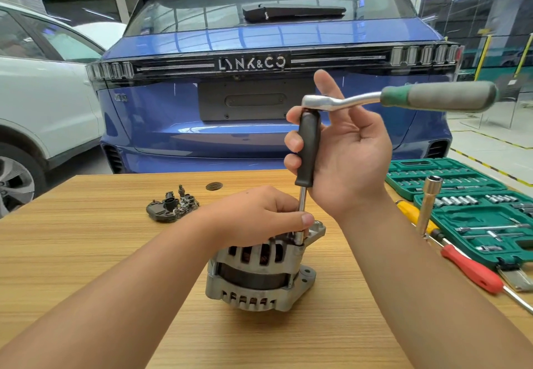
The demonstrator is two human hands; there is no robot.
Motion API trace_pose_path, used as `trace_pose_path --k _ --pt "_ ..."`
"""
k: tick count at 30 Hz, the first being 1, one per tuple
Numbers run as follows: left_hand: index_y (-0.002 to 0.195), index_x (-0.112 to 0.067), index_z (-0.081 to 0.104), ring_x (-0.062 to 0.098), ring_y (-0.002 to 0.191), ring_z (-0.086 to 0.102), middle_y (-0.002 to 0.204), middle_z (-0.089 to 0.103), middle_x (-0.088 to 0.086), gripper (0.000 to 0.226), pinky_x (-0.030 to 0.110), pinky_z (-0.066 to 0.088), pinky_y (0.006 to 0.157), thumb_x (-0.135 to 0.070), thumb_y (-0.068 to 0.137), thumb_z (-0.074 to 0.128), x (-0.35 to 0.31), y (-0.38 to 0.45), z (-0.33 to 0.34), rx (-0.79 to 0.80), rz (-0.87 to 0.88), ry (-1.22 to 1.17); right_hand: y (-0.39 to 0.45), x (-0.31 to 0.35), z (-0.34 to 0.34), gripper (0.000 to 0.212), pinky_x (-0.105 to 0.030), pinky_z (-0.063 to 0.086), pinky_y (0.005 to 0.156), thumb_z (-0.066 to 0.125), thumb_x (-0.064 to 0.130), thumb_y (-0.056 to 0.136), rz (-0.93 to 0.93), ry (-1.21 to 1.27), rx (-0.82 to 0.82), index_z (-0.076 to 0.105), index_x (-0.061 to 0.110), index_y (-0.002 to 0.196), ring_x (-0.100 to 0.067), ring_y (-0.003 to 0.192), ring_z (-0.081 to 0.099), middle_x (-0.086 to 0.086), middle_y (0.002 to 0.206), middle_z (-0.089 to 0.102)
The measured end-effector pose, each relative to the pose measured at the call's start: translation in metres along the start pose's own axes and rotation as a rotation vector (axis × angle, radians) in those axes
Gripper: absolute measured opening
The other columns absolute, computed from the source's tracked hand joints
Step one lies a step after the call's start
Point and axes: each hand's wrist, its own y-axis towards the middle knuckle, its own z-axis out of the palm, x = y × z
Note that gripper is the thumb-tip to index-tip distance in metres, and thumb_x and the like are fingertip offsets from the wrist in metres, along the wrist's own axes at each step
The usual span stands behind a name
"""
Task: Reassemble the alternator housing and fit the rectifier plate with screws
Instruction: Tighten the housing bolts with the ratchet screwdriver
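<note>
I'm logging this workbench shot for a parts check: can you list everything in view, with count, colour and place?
Ribbed metal alternator: one, silver, table centre.
Black-handled extension driver: one, upright on alternator's top.
Ratchet with green-grey handle: one, atop the driver.
Black rectifier plate: one, table, far left of centre.
Green plastic socket case: one, open, table right.
Red-handled screwdriver: one, right.
Yellow-handled screwdriver: one, right.
Blue hatchback car: one, behind table.
White car: one, left.
Left hand: steadying driver shaft.
Right hand: on driver handle.

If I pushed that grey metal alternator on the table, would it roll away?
Probably not: the grey metal alternator stands on its flat end on the wooden table. It looks solid metal, so likely heavy. Its side lugs would probably stop rolling.
</note>
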Motion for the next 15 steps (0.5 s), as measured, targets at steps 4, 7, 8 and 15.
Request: trace_pose_path --k 4,7,8,15 --pt "0.073 -0.022 0.059 0.002 0.052 0.042 0.058 0.047 -0.016 0.045 0.031 0.039 0.060 -0.059 0.098 0.053 -0.0006 0.0008 -0.0005 0.000 -0.006 -0.002 0.0017 -0.0011 0.0000 0.054 -0.031 0.039 0.059 0.048 0.063 0.084 0.022 -0.022 -0.038 0.065 0.032 0.125 -0.020 0.067 0.052 -0.006 0.093 0.063" --pt "0.069 -0.024 0.057 0.003 0.051 0.041 0.056 0.046 -0.016 0.045 0.031 0.037 0.059 -0.058 0.098 0.053 -0.0005 0.0007 -0.0006 -0.002 0.000 -0.007 0.0036 -0.0003 0.0022 0.045 -0.027 0.039 0.056 0.050 0.061 0.090 0.060 -0.053 -0.138 0.061 0.026 0.118 -0.015 0.064 0.051 0.001 0.087 0.061" --pt "0.069 -0.024 0.057 0.003 0.051 0.041 0.056 0.046 -0.016 0.045 0.031 0.037 0.059 -0.058 0.098 0.053 -0.0010 0.0009 -0.0003 0.005 0.000 -0.005 0.0046 0.0002 0.0031 0.039 -0.025 0.039 0.053 0.052 0.058 0.093 0.066 -0.091 -0.193 0.060 0.024 0.110 -0.012 0.060 0.049 0.004 0.082 0.059" --pt "0.077 -0.026 0.059 0.003 0.051 0.041 0.057 0.046 -0.015 0.039 0.032 0.038 0.059 -0.058 0.099 0.051 -0.0027 0.0007 0.0005 0.014 0.009 0.023 0.0054 0.0071 0.0033 0.017 -0.019 0.042 0.052 0.070 0.030 0.086 0.214 -0.161 -0.298 0.062 0.019 0.095 -0.004 0.053 0.050 0.011 0.074 0.061"
